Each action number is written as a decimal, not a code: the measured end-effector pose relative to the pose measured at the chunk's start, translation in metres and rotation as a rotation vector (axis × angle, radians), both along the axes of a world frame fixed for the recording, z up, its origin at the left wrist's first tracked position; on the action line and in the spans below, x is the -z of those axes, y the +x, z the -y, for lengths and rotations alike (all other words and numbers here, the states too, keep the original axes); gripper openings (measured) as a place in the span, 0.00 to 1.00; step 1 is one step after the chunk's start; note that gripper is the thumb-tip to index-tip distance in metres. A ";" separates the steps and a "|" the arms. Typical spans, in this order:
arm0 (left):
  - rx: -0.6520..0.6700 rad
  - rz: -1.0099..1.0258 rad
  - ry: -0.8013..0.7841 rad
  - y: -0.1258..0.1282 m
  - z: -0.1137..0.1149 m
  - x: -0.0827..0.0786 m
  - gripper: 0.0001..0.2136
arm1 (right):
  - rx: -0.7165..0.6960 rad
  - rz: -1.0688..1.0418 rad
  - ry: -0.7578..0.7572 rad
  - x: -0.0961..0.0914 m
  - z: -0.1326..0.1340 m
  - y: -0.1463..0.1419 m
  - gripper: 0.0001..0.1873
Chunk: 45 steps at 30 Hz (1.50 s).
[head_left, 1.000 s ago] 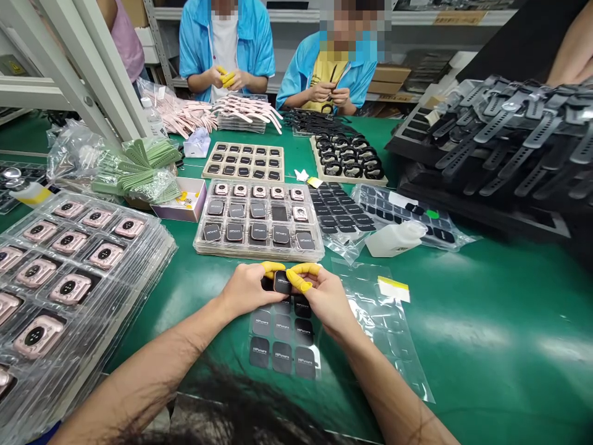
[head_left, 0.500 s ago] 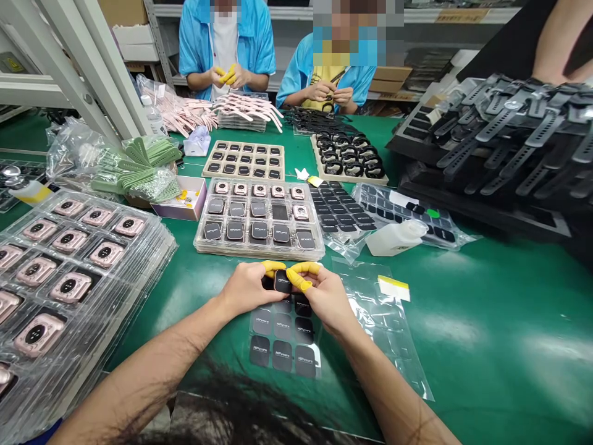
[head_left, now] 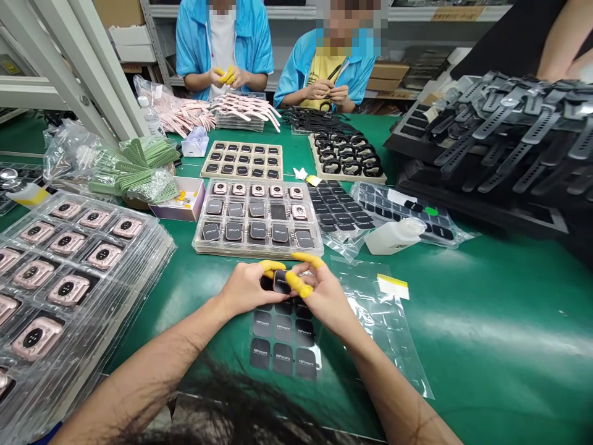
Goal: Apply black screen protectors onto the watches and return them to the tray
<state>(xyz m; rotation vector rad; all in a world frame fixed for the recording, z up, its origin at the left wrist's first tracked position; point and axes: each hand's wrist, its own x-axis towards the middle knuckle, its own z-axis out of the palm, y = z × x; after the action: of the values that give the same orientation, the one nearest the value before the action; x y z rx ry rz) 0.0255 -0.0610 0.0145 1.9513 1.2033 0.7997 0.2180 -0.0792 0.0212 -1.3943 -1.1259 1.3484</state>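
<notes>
A small square smartwatch case (head_left: pixel 280 282) with a pinkish rim and a black "HiFuture" face is held up between my hands. My left hand (head_left: pixel 243 288) grips its left side, yellow finger cot on the forefinger, thumb below. At the right edge, my right hand (head_left: pixel 328 303) closes on it, its yellow-covered thumb lying over the face and its covered forefinger raised off it. Under both hands lies a clear sheet of black printed screen films (head_left: pixel 282 329), its top row partly covered. Just beyond stands a clear tray (head_left: pixel 199 248) of watch cases in compartments.
Stacked trays of pink watch cases (head_left: pixel 67 288) stand left. To the right lie a clear empty film sheet (head_left: pixel 376 334) and a white bottle (head_left: pixel 393 236). Grey straps (head_left: pixel 504 123) hang over a dark stand. Two co-workers in blue (head_left: pixel 257 46) handle parts across the table.
My right forefinger has lifted away from the watch case, while the thumb stays on its face. My left hand keeps its hold. The view has shifted slightly.
</notes>
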 end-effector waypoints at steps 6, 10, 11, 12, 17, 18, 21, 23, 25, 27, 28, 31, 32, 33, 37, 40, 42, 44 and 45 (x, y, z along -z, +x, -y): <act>0.012 0.018 -0.010 0.000 -0.001 -0.002 0.24 | 0.001 0.021 0.023 0.007 0.000 -0.001 0.36; 0.032 0.022 -0.032 -0.001 -0.001 -0.001 0.25 | -0.056 -0.006 0.074 0.012 0.000 0.002 0.37; 0.041 0.028 -0.035 -0.001 -0.002 -0.001 0.25 | -0.040 0.001 0.073 0.014 0.000 0.003 0.36; 0.045 0.035 -0.035 -0.002 -0.002 -0.001 0.26 | -0.019 0.007 0.067 0.015 0.000 0.003 0.34; 0.048 0.036 -0.022 -0.001 -0.003 0.000 0.26 | -0.110 -0.039 0.054 0.017 0.002 0.006 0.35; 0.042 0.031 -0.022 -0.001 -0.003 0.001 0.25 | -0.109 -0.050 0.041 0.016 0.003 0.006 0.36; -0.032 0.015 -0.005 0.000 -0.002 0.004 0.25 | -0.015 -0.021 -0.026 0.015 0.006 0.005 0.33; -0.085 0.000 0.029 0.000 -0.002 0.007 0.24 | 0.047 0.017 -0.037 0.014 0.007 0.002 0.33; -0.105 -0.030 0.078 0.001 -0.002 0.010 0.23 | 0.097 0.038 -0.018 0.012 0.009 -0.001 0.32; -0.112 -0.067 0.118 0.002 -0.002 0.012 0.21 | 0.128 0.050 0.005 0.011 0.009 -0.004 0.30; -0.116 -0.083 0.130 0.002 -0.001 0.013 0.20 | 0.132 0.055 0.008 0.011 0.008 -0.006 0.29; -0.131 -0.120 0.134 0.003 -0.001 0.014 0.16 | 0.142 0.007 -0.016 0.009 0.007 -0.009 0.30; -0.136 -0.130 0.133 0.003 -0.001 0.014 0.15 | 0.148 -0.023 -0.036 0.008 0.007 -0.010 0.31; -0.140 -0.137 0.132 0.003 -0.001 0.014 0.15 | 0.155 -0.051 -0.055 0.008 0.007 -0.010 0.32; -0.141 -0.128 0.147 0.003 0.000 0.015 0.18 | 0.171 -0.079 -0.069 0.008 0.007 -0.012 0.33; -0.138 -0.110 0.147 0.003 0.000 0.014 0.21 | 0.156 -0.068 -0.056 0.007 0.008 -0.012 0.32; -0.141 -0.086 0.126 0.003 -0.001 0.012 0.21 | 0.137 -0.068 -0.051 0.004 0.008 -0.011 0.31; -0.150 -0.060 0.092 0.002 -0.001 0.009 0.20 | 0.128 -0.083 -0.048 0.001 0.007 -0.008 0.30; -0.153 -0.050 0.074 0.002 -0.002 0.008 0.20 | 0.128 -0.098 -0.051 0.000 0.007 -0.007 0.29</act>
<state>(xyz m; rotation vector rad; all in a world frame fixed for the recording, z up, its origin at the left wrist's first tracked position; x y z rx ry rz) 0.0278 -0.0595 0.0068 1.9671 1.3841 0.8891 0.2111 -0.0857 0.0216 -1.3972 -0.9285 1.3467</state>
